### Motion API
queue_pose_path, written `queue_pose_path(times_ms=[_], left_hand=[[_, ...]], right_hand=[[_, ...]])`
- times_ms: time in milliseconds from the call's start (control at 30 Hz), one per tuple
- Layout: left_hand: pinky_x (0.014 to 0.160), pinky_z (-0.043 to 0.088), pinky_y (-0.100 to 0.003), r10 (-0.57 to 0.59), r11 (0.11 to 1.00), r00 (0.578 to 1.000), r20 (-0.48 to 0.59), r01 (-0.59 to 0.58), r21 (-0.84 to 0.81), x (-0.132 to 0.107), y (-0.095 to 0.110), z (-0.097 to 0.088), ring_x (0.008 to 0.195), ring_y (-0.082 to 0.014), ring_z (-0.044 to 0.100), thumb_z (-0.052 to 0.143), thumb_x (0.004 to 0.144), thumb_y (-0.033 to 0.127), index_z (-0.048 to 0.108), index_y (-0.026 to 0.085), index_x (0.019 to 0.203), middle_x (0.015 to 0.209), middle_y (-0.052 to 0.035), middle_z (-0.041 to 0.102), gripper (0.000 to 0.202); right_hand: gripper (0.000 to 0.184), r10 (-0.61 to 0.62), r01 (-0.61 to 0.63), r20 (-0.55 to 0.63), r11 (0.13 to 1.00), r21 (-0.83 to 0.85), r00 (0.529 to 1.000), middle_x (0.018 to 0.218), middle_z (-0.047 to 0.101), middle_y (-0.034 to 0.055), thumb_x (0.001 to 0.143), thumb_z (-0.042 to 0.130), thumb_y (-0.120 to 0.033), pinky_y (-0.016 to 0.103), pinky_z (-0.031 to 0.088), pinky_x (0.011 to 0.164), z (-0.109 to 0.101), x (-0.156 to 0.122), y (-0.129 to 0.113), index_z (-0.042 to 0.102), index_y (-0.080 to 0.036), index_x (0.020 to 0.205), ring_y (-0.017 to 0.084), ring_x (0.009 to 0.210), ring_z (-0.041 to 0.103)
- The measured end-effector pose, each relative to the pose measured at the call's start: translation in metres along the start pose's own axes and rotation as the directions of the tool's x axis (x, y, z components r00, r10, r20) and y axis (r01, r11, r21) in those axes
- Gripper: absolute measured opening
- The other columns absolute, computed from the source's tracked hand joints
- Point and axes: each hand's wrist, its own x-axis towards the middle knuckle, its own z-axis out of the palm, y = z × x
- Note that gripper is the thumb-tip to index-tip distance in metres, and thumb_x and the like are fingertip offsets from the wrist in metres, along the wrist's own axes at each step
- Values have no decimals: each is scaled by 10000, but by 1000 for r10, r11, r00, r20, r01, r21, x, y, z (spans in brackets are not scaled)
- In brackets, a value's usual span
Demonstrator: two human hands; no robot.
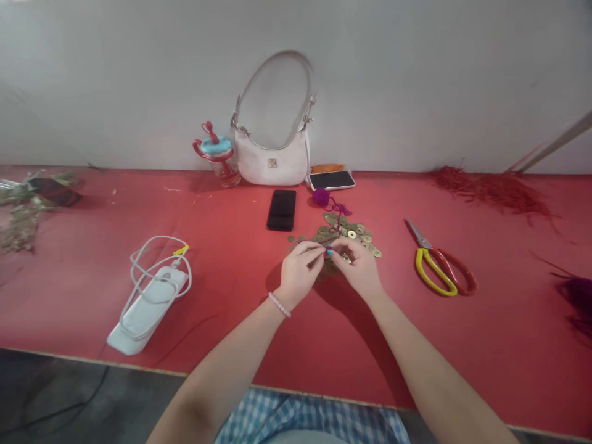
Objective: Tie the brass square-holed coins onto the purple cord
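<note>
My left hand and my right hand meet over a pile of brass coins, some with visible centre holes. Both hands are closed in a pinch on purple yarn, fingertips almost touching. A tiny turquoise spot, perhaps a bead, shows between the fingers; its exact kind I cannot make out. From the hands the yarn runs back to a small purple ball behind the coins. Part of the pile is hidden under my fingers.
Scissors with yellow and red handles lie to the right. A black phone, another phone, a white handbag and a lidded cup are farther back. A white power strip with its cord sits left.
</note>
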Motion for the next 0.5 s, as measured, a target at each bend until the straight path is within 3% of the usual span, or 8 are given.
queue_pose_path(times_ms=[500], left_hand=[[784,502,-302,1,1000,1000,-3,-1,-23,0,-1,0,842,-149,598,507,791,149,659,183,883,907,-63,635,181]], right_hand=[[63,40,-43,55,998,47,998,693,531,8,762,534,-264,268,441,579,0,-1,-5,521,-203,749,143,626,512]])
